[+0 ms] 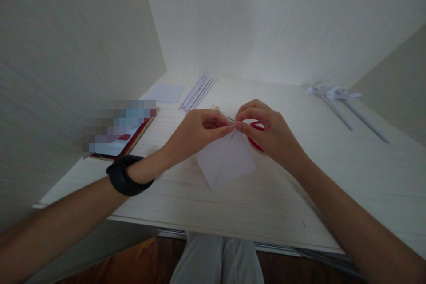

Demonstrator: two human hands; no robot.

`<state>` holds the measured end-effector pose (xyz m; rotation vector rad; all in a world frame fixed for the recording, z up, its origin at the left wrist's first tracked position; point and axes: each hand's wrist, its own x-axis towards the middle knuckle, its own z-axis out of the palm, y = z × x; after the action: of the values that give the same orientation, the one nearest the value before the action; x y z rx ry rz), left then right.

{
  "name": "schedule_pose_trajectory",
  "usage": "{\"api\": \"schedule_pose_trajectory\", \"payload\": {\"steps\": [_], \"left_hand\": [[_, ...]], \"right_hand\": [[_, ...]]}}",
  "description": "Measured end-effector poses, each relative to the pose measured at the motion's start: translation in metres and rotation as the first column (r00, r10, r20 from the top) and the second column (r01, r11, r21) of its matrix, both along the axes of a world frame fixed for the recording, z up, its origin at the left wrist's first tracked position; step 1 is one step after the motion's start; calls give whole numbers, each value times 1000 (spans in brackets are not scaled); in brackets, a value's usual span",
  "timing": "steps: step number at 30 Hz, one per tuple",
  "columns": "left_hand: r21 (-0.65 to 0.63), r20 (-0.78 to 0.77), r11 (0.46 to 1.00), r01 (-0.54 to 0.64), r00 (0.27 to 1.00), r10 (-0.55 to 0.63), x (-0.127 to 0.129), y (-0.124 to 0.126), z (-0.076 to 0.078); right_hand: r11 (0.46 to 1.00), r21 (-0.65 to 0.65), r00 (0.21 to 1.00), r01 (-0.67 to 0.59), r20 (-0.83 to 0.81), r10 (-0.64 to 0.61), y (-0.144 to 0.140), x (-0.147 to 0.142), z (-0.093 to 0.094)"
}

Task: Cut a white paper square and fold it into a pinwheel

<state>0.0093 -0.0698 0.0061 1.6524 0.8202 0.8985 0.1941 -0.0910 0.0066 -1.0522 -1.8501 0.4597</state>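
Note:
A square sheet of white paper point(226, 159) hangs tilted over the middle of the table, one corner pointing toward me. My left hand point(204, 128), with a black band on its wrist, pinches the paper's far edge between thumb and fingers. Close against it, my right hand point(261, 126) pinches the same edge, the fingertips of both hands nearly touching. Whether something small sits between the fingertips cannot be made out. Scissors with red handles point(255, 143) lie behind the paper, partly covered by my right hand.
Behind my hands lie several narrow folded paper strips point(199, 92) and a flat paper sheet point(166, 93). A phone or tablet point(128, 142) in a case leans at the left. Paper pinwheels on sticks point(339, 93) rest at the right. Walls enclose the white table point(186, 204).

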Motion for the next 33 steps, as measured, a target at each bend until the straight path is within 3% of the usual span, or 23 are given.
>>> {"api": "schedule_pose_trajectory", "payload": {"steps": [7, 13, 24, 33], "left_hand": [[-191, 106, 980, 60, 994, -40, -1, 0, 6], [-202, 105, 976, 76, 993, -56, 0, -3, 9], [-182, 207, 963, 197, 965, -159, 1, -4, 10], [-141, 243, 969, 203, 956, -165, 2, -3, 9]], "right_hand": [[977, -133, 974, -165, -179, 140, 3, 8, 4], [971, -146, 961, -188, -231, 152, -1, 6, 6], [961, -62, 939, -269, -238, 247, 0, 8, 6], [971, 87, 960, -222, -154, 234, -4, 6, 7]]}}
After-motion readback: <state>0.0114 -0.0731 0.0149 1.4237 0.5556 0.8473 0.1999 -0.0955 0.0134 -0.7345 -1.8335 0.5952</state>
